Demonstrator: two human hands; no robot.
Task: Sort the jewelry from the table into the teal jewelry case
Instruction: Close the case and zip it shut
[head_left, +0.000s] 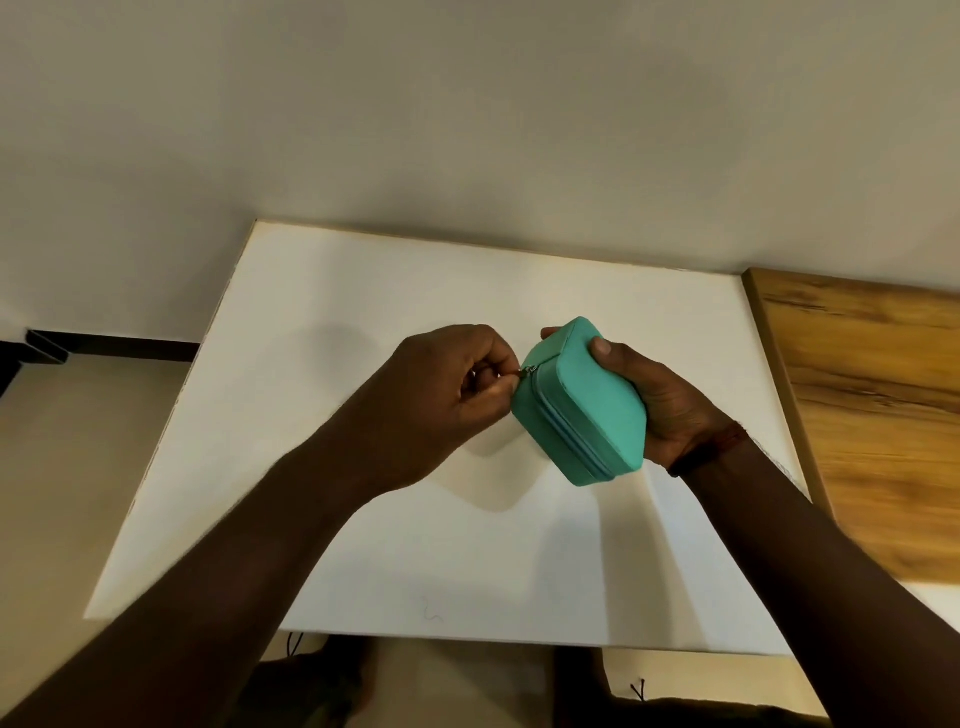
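The teal jewelry case (592, 410) is closed and held tilted in the air above the white table (363, 519). My right hand (660, 400) wraps around its far and right side, thumb on top. My left hand (447, 384) sits just left of the case and pinches the small metal zipper pull (529, 370) at the case's near left corner. The zipper line runs along the case's side. No jewelry shows on the table.
A wooden board (872, 415) adjoins the white table on the right. A plain wall rises behind the table. Floor and a dark baseboard lie to the left. A faint pen scribble (431, 614) marks the table near its front edge.
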